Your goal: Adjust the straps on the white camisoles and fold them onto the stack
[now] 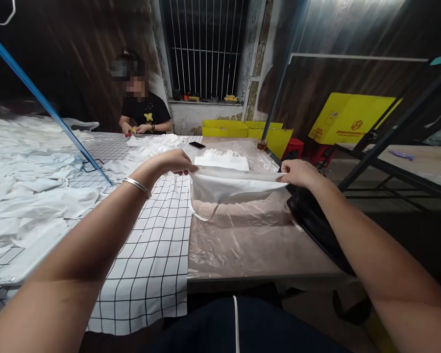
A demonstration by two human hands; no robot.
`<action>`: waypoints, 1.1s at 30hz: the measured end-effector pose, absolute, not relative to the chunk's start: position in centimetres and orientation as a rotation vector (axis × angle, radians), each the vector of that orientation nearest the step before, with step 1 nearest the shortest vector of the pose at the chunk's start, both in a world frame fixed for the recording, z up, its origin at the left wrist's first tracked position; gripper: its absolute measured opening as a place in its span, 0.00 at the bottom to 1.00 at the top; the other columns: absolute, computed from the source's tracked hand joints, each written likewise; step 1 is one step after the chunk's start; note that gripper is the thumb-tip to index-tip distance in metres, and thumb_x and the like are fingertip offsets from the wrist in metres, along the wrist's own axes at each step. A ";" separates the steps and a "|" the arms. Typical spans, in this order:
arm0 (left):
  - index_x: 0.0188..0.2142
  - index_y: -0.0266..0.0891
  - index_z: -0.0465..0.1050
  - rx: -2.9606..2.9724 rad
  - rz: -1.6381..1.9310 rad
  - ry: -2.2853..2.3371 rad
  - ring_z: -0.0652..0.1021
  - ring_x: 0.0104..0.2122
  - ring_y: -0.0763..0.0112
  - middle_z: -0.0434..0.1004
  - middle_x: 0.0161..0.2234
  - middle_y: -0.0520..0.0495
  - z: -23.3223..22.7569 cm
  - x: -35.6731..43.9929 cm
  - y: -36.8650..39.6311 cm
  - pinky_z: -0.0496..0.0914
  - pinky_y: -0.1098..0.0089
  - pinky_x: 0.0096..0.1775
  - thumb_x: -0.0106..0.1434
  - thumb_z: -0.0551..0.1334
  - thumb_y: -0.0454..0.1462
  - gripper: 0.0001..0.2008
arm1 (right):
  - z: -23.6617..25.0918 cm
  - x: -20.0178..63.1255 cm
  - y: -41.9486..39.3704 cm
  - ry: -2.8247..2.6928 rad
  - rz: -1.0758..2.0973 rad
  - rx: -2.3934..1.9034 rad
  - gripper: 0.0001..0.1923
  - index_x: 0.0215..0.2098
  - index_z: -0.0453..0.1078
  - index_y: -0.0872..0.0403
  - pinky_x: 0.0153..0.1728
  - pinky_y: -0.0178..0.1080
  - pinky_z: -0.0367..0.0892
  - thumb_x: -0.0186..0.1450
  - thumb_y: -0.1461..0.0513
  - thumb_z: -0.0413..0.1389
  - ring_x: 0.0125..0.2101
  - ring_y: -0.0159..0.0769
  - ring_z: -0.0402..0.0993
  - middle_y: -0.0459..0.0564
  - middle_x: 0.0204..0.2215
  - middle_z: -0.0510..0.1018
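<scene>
Stretched between both hands above the table is a white cloth garment [238, 185], thin enough to see through in its lower part. My left hand [178, 163] pinches its upper left corner, and my right hand [297, 173] grips the upper right corner. A narrow strap or edge hangs in a loop at the garment's lower left. Just beyond it lies a white stack of cloth [222, 162] on the plastic-covered table [235, 250]. The fingertips of both hands are partly hidden by the fabric.
Heaps of white garments [29, 181] cover the checked cloth [150, 274] on the left. A phone [197, 145] and a cup [262, 145] lie farther back. Across the table sits a person [147, 113]. A black bag [312, 220] rests at right; blue poles [47, 105] rise nearby.
</scene>
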State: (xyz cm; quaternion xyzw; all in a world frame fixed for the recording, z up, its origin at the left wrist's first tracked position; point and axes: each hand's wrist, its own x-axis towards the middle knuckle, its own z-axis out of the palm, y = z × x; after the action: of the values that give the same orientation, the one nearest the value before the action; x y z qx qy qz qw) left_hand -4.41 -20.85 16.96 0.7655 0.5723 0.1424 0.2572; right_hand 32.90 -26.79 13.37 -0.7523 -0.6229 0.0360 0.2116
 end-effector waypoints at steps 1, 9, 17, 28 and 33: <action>0.20 0.35 0.71 2.069 0.429 1.553 0.67 0.20 0.74 0.70 0.17 0.51 17.0 -4.2 -20.9 0.60 0.72 0.24 0.55 0.66 0.34 0.09 | 13.5 32.7 -26.9 -1.712 0.239 -2.012 0.19 0.19 0.61 0.53 0.23 0.34 0.52 0.44 0.58 0.69 0.22 0.30 0.60 0.42 0.17 0.64; 0.26 0.38 0.67 1.962 0.656 1.598 0.68 0.20 0.74 0.67 0.17 0.53 17.2 -3.7 -19.0 0.62 0.72 0.25 0.55 0.62 0.29 0.06 | 14.0 33.2 -26.1 -1.427 0.537 -1.886 0.21 0.20 0.61 0.53 0.21 0.33 0.50 0.43 0.54 0.69 0.19 0.27 0.56 0.40 0.15 0.62; 0.34 0.38 0.69 1.923 0.802 1.631 0.69 0.18 0.72 0.67 0.16 0.53 16.3 -3.9 -19.7 0.62 0.71 0.24 0.54 0.58 0.28 0.08 | 12.7 31.0 -28.8 -1.472 0.083 -1.820 0.09 0.28 0.62 0.52 0.27 0.34 0.57 0.51 0.64 0.59 0.25 0.31 0.64 0.43 0.23 0.68; 0.49 0.39 0.70 2.005 0.231 1.406 0.76 0.44 0.60 0.73 0.49 0.39 1.6 -7.2 -27.0 0.70 0.68 0.39 0.55 0.60 0.53 0.28 | -1.3 32.6 -36.9 -1.517 0.947 -1.810 0.19 0.34 0.67 0.53 0.32 0.36 0.64 0.52 0.49 0.62 0.30 0.34 0.68 0.47 0.30 0.73; 0.39 0.40 0.70 2.111 -0.053 1.382 0.76 0.39 0.59 0.76 0.42 0.42 1.2 -5.5 -26.3 0.68 0.67 0.36 0.50 0.64 0.50 0.22 | -1.1 29.7 -34.5 -1.735 0.830 -1.903 0.17 0.35 0.68 0.53 0.36 0.37 0.65 0.53 0.53 0.63 0.34 0.37 0.71 0.48 0.33 0.75</action>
State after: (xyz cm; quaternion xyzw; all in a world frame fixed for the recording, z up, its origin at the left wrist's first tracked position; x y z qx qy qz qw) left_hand -5.46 -26.29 1.17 0.7969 0.5217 -0.0199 0.3039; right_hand 29.73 -34.50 -1.09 -0.6867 -0.6260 0.2996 0.2164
